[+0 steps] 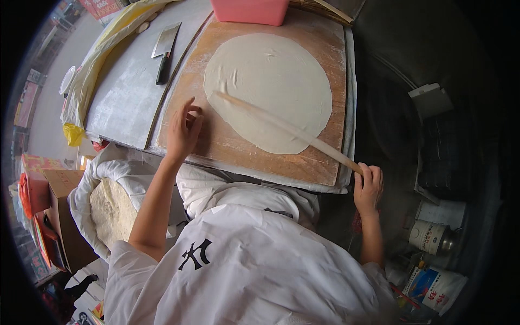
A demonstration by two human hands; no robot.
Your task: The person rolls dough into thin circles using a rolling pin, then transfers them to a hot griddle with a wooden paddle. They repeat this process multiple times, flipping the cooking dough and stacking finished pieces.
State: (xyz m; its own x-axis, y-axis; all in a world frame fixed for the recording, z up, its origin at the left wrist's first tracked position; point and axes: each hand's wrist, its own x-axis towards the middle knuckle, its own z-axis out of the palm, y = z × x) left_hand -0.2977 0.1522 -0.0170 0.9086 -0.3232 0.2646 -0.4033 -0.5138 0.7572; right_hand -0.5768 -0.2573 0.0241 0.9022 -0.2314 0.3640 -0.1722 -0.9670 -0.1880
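A large, thin round sheet of dough (276, 81) lies on a floured wooden board (260, 162), with small wrinkles at its upper and left parts. My right hand (369, 189), beyond the board's lower right corner, grips one end of a long wooden rolling pin (333, 153). The pin slants up and left across the lower part of the dough, its far end blurred near the dough's left edge. My left hand (185, 130) is raised at the board's left side, fingers curled and apart, holding nothing and not touching the dough.
A cleaver (163, 53) with a black handle lies on the grey metal surface (122, 97) to the left. A pink plastic container (250, 12) stands at the board's far edge. Below left sits a cloth-lined container of flour or dough (111, 209). Beside it is a cardboard box (67, 219).
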